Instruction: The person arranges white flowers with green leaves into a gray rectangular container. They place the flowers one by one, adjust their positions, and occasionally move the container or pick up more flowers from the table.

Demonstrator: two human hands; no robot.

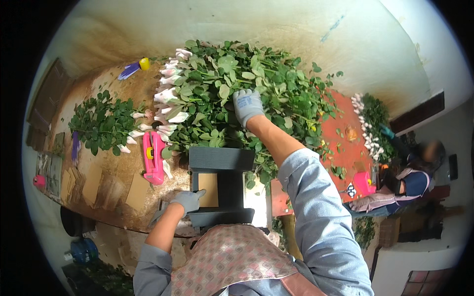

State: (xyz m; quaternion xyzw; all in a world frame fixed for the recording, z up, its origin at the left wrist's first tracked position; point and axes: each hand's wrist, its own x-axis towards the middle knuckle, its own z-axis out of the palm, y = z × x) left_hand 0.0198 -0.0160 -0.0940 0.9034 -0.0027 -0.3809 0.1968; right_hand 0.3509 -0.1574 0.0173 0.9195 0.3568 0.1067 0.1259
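My right hand [247,106], in a grey glove, reaches forward into a big pile of leafy rose stems [237,93] with white-wrapped buds [170,86] along its left side; its fingers close among the stems. My left hand [187,201], also gloved, rests on the near edge of a dark grey frame [222,160] that holds a brown cardboard sheet [209,190]. The hand seems closed around the frame's lower bar.
A smaller bunch of stems [101,123] lies to the left. A pink tape dispenser [154,158] sits beside the frame. Cardboard sheets [98,185] lie on the brown table's near left. At the right, another person [405,187] sits by a red table [345,143] with more flowers.
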